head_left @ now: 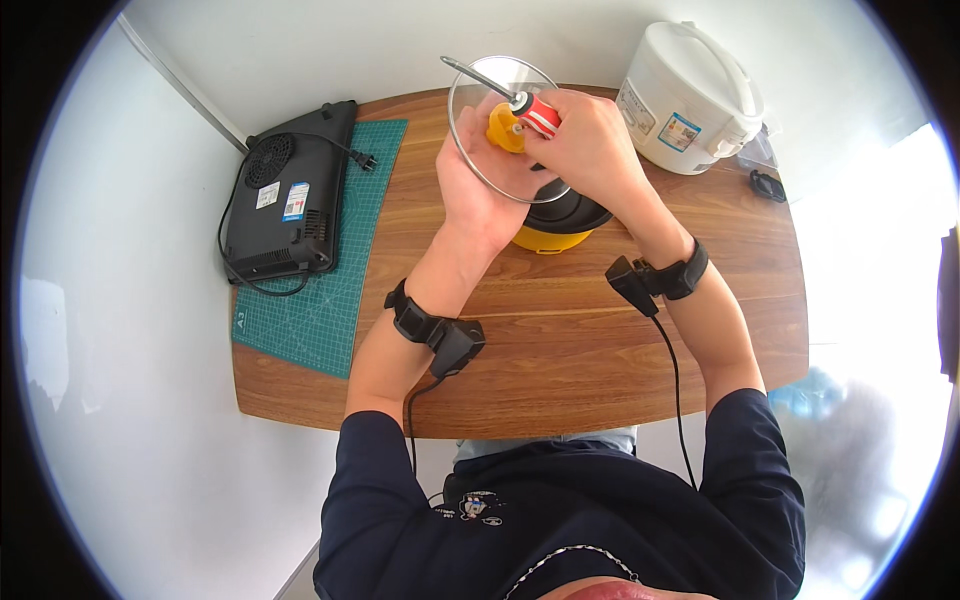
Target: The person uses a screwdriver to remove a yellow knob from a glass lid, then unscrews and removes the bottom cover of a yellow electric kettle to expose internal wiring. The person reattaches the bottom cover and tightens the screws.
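Evidently, glass lid and screwdriver held close together

From my end of the feed, I see the left hand supporting the lid from behind, its palm showing through the glass. How its fingers grip, I cannot fully make out. The lid is tilted, near the far side of the wooden table, its metal rim partly overlapping my view of a pot, yellow outside and black inside. A yellow knob sits about the middle of the lid.

The right hand is closed around the red-and-white handle of the screwdriver, whose shaft slants up and to the left, away from the knob. Its fingertips are beside the knob; whether they touch it I cannot tell.

To the left I have a black appliance with a round vent and a cord, resting on a green cutting mat. A white rice cooker stands at the far right, and near it lies a small black object I cannot identify. Both wrists wear black straps with cables.
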A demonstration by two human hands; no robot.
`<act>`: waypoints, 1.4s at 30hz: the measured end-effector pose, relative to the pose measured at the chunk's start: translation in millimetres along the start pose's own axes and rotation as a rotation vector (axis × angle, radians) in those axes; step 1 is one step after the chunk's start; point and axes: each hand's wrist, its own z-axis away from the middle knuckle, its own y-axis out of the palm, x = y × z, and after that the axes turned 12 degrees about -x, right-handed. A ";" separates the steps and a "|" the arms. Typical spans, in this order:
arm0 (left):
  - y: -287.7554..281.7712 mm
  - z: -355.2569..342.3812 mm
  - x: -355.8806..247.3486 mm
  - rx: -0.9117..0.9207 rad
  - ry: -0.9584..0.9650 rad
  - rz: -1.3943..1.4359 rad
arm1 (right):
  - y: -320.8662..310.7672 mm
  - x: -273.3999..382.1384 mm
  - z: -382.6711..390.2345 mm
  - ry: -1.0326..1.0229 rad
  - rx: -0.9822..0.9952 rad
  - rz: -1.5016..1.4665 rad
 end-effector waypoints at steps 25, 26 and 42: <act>2.0 3.5 -3.4 -0.064 -0.037 -0.029 | -11.1 -10.7 -16.4 -0.048 0.237 -0.090; 0.6 2.8 -4.0 -0.067 -0.048 -0.029 | -11.4 -8.9 -16.5 -0.035 0.245 -0.090; -2.5 -0.3 -3.7 -0.021 -0.019 -0.062 | -2.3 -2.0 -9.8 -0.053 0.178 -0.059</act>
